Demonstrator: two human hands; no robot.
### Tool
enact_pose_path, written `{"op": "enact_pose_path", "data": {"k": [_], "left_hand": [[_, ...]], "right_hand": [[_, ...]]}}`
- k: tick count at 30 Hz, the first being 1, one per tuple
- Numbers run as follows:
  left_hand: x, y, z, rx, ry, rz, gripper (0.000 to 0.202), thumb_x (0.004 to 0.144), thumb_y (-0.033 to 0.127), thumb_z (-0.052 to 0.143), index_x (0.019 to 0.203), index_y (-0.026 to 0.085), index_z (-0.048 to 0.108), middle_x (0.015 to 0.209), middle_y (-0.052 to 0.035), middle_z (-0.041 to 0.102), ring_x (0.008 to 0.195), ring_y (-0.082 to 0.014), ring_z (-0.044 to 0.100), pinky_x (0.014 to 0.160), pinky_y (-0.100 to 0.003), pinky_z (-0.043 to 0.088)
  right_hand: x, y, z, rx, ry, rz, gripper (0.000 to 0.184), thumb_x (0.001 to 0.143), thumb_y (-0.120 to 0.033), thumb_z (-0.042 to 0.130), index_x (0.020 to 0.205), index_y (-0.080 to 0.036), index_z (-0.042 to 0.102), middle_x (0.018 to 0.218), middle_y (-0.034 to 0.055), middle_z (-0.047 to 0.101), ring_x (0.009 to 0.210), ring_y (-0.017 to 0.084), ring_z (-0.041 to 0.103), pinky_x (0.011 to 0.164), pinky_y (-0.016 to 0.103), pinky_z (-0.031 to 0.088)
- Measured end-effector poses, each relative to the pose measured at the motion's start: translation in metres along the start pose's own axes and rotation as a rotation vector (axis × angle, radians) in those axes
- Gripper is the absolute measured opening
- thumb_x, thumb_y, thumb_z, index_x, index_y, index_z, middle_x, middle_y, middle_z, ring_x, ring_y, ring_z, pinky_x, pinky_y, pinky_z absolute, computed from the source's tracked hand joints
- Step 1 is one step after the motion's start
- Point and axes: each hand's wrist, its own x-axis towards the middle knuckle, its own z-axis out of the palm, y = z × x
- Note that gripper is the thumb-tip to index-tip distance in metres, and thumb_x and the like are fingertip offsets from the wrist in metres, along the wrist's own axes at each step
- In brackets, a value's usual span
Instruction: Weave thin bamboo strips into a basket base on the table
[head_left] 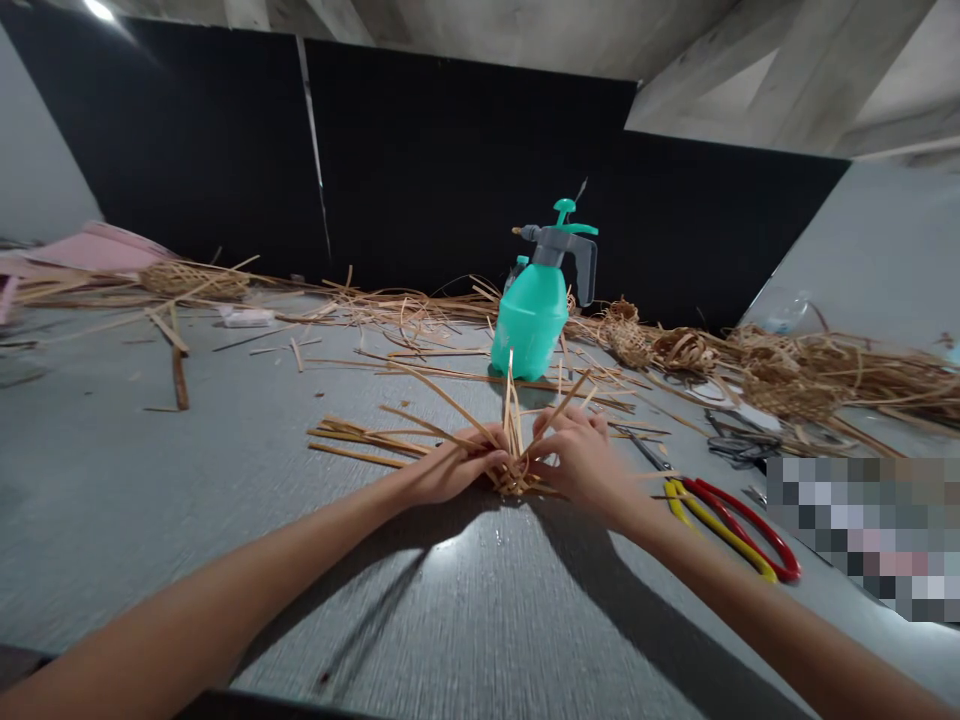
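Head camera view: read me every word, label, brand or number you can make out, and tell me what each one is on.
Nothing can be read: the teal pump sprayer shows no legible marking, the white packet on the far table is too small and blurred to read, and the pixelated patch at lower right is unreadable.

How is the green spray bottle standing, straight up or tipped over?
Straight up: the green pump sprayer sits on its base on the grey table, with its grey handle at the top.
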Motion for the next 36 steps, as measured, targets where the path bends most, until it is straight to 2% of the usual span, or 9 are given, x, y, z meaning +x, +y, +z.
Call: {"op": "enact_pose_path", "data": {"k": [8,15,20,24,27,36], "left_hand": [[0.001,-0.008,-0.001,-0.027,0.015,-0.027,0.013,0.088,0.024,0.048,0.081,0.015,0.053,0.073,-0.0027,0.059,0.069,-0.0134,0.055,0.069,-0.027,0.042],[0.003,-0.006,0.001,-0.049,0.055,-0.055,0.013,0.086,0.022,0.048,0.078,0.014,0.053,0.07,-0.0022,0.058,0.064,-0.0124,0.055,0.064,-0.025,0.043],[0.003,-0.004,0.001,-0.002,0.081,-0.048,0.011,0.085,0.02,0.048,0.078,0.014,0.054,0.071,-0.0024,0.058,0.067,-0.0125,0.055,0.066,-0.025,0.043],[0.002,-0.005,0.002,-0.025,0.079,-0.046,0.012,0.085,0.021,0.049,0.077,0.014,0.054,0.071,-0.0022,0.058,0.066,-0.0126,0.055,0.067,-0.026,0.043],[0.002,-0.006,0.002,-0.039,0.074,-0.051,0.012,0.085,0.021,0.049,0.077,0.014,0.054,0.07,-0.0024,0.058,0.066,-0.0129,0.055,0.067,-0.026,0.043],[0.004,-0.015,0.003,-0.165,0.106,-0.034,0.015,0.083,0.028,0.055,0.077,0.014,0.053,0.07,-0.0033,0.059,0.066,-0.0138,0.057,0.066,-0.027,0.044]], "right_hand": [[-0.003,-0.004,0.003,0.06,-0.032,0.098,0.013,0.072,-0.021,0.07,0.064,-0.03,0.072,0.092,0.002,0.062,0.09,0.022,0.05,0.065,0.031,0.025],[-0.018,-0.013,-0.005,0.192,-0.04,0.109,0.011,0.075,-0.022,0.063,0.08,-0.027,0.071,0.102,0.0016,0.061,0.09,0.021,0.054,0.072,0.034,0.03],[-0.026,-0.019,0.003,0.234,0.008,0.195,0.013,0.071,-0.02,0.063,0.079,-0.026,0.071,0.095,0.0012,0.065,0.087,0.021,0.057,0.073,0.034,0.032],[-0.024,-0.015,0.01,0.343,-0.02,0.197,0.012,0.072,-0.02,0.06,0.076,-0.024,0.07,0.084,0.0023,0.066,0.078,0.019,0.059,0.069,0.031,0.038],[-0.023,-0.014,0.012,0.389,-0.017,0.222,0.011,0.072,-0.023,0.059,0.075,-0.023,0.069,0.084,0.0033,0.066,0.076,0.019,0.06,0.066,0.03,0.039],[-0.027,-0.033,0.012,0.2,0.03,0.287,0.009,0.071,-0.02,0.056,0.077,-0.021,0.063,0.074,0.0008,0.066,0.076,0.022,0.058,0.071,0.034,0.03]]}}
